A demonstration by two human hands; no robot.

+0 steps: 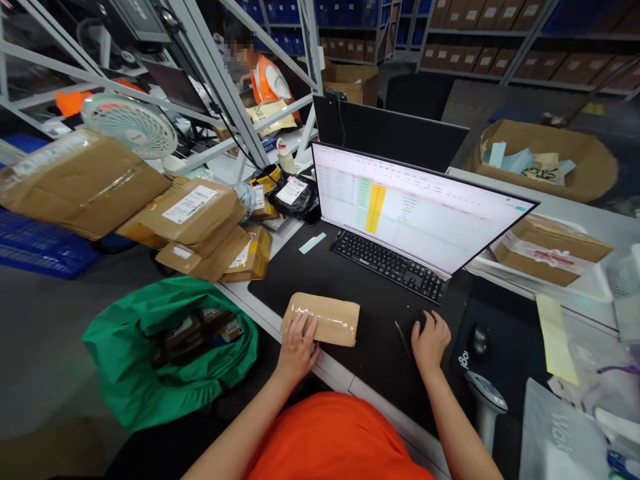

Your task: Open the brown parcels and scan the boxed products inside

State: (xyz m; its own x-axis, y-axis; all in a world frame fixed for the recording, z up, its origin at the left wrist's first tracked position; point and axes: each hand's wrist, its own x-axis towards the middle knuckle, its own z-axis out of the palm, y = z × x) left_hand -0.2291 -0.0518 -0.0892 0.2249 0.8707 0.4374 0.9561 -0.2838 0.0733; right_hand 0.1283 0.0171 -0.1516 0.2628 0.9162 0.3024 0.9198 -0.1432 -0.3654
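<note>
One small taped brown paper parcel [321, 319] lies under the flat, open left hand [299, 347]; the right hand [429, 341], fingers loosely curled and empty, rests beside one black pen [403, 340].

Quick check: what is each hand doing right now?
Left hand: open, lying flat on the taped brown paper parcel.
Right hand: loosely curled on the black desk mat, holding nothing.
</note>
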